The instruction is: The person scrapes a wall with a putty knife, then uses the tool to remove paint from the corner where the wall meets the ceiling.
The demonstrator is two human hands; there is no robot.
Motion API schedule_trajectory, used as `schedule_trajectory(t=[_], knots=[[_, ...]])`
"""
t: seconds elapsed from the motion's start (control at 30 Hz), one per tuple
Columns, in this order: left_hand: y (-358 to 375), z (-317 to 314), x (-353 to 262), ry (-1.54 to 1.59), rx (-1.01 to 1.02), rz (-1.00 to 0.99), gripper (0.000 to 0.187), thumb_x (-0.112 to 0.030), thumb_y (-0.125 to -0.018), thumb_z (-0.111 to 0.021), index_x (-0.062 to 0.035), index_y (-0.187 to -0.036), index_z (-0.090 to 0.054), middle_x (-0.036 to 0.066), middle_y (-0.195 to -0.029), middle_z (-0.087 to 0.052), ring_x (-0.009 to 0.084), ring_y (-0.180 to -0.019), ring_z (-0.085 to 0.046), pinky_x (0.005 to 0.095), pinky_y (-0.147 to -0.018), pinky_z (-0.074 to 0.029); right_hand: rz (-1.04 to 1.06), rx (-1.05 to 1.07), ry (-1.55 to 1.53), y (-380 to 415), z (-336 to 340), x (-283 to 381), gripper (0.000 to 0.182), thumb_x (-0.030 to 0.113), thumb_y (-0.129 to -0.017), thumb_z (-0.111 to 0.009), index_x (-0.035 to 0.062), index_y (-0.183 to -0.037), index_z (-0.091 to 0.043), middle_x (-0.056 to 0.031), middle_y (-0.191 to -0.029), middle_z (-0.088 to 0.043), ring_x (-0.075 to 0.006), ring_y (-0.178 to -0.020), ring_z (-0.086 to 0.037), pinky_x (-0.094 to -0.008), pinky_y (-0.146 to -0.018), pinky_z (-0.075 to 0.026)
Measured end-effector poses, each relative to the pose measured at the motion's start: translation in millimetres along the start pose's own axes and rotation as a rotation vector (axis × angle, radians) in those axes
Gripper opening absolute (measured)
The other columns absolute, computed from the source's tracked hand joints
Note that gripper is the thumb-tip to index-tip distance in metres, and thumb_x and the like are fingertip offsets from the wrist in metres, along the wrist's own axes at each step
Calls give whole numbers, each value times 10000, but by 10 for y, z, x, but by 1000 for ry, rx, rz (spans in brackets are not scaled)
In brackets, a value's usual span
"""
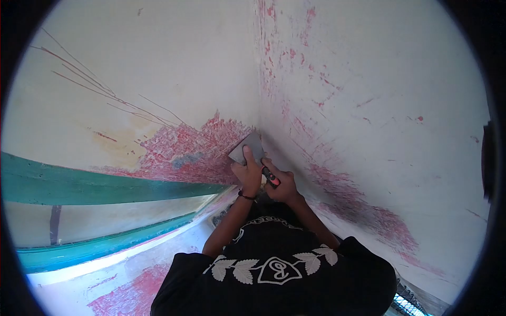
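A scraper with a wide, flat grey metal blade (246, 147) is held against the wall near the corner. Its black and red handle (271, 177) sits in my right hand (284, 186), whose fingers are wrapped round it. My left hand (250, 176), with a dark band on the wrist, grips the blade, one digit pressed along its face. The blade's upper edge lies by a rough patch of red and whitish wall (182, 147), where the surface looks scraped. My other fingertips are partly hidden.
A second wall (379, 137) with reddish marks meets the first at the corner. To the left run a green painted band (95, 181) and a lower teal ledge (105, 253). Thin reddish lines (89, 73) cross the upper left wall. A dark object (488, 163) stands at the right edge.
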State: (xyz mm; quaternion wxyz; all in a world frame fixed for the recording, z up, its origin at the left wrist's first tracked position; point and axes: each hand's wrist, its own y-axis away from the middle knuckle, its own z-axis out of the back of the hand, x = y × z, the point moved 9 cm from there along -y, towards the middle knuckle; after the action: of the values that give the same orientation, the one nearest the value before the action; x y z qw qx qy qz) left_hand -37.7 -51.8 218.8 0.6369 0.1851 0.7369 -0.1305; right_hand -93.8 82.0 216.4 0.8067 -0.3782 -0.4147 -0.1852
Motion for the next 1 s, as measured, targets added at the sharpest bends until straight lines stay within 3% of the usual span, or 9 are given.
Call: schedule_trajectory(t=[0.07, 0.17, 0.4, 0.5, 0.6, 0.7, 0.77, 0.87, 1.0], knots=[[-8, 18, 53, -19, -15, -43, 507, -360, -994, -581, 140, -950, -646, 152, -841, -702, 209, -677, -688, 333, -594, -559, -79, 69, 50, 91, -56, -188, 763, 20, -648, -610, 105, -1402, -535, -212, -964, -711, -314, -656, -696, -379, -679, -570], [-2, -26, -58, -21, -32, -31, 520, -366, -994, -578, 147, -943, -642, 162, -835, -701, 219, -668, -690, 341, -596, -570, 18, 8, 19, 48, -15, -82, 748, 23, -646, -610, 83, -1389, -544, -221, -1056, -702, -312, -671, -702, -375, -678, -574], [-31, 14, 180, -2, -32, 54, 493, -351, -986, -592, 139, -949, -628, 183, -835, -688, 238, -682, -689, 353, -600, -579, 66, -8, 56, -14, 6, -61, 717, 10, -645, -610, 58, -1360, -563, -223, -1028, -706, -307, -680, -706, -360, -669, -571], [-68, -30, -294, 90, -98, -36, 552, -428, -943, -649, 119, -869, -634, 116, -825, -669, 172, -708, -613, 337, -611, -495, 74, 2, 24, -171, 28, -1, 707, 8, -651, -618, 48, -1355, -565, -219, -1033, -707, -304, -723, -720, -358, -689, -574], [-78, -19, -283, 95, -88, -35, 540, -425, -943, -651, 113, -898, -634, 108, -846, -667, 168, -733, -607, 328, -627, -494, 105, -9, 7, -291, 41, 53, 700, 7, -654, -629, 37, -1350, -565, -217, -1041, -706, -296, -727, -719, -360, -679, -573], [-85, 114, 210, -33, -144, -132, 520, -406, -955, -637, 112, -915, -631, 105, -884, -663, 167, -756, -601, 333, -634, -490, 110, -2, 14, -89, 1, -74, 698, 3, -656, -640, 27, -1349, -565, -215, -1044, -706, -293, -708, -713, -364, -656, -569], [-82, 30, -143, -4, -117, -81, 499, -391, -962, -629, 107, -926, -632, 109, -905, -663, 170, -767, -602, 335, -640, -490, 162, -39, 2, -157, 66, 109, 699, 1, -656, -646, 25, -1350, -565, -208, -1011, -715, -295, -682, -707, -369, -640, -565], [-2, 22, -188, 81, -47, -2, 445, -346, -970, -622, 95, -911, -636, 120, -878, -677, 185, -744, -639, 338, -613, -517, 35, 39, -10, -205, 30, 98, 633, 9, -666, -635, -29, -1297, -587, -239, -970, -703, -289, -727, -724, -348, -672, -565], [-74, 76, 88, -30, -86, -151, 466, -372, -967, -625, 94, -978, -636, 113, -938, -673, 172, -787, -616, 335, -654, -497, 48, 42, 57, -72, -12, -83, 653, 12, -667, -643, -5, -1316, -579, -227, -951, -695, -293, -711, -711, -350, -658, -558]])
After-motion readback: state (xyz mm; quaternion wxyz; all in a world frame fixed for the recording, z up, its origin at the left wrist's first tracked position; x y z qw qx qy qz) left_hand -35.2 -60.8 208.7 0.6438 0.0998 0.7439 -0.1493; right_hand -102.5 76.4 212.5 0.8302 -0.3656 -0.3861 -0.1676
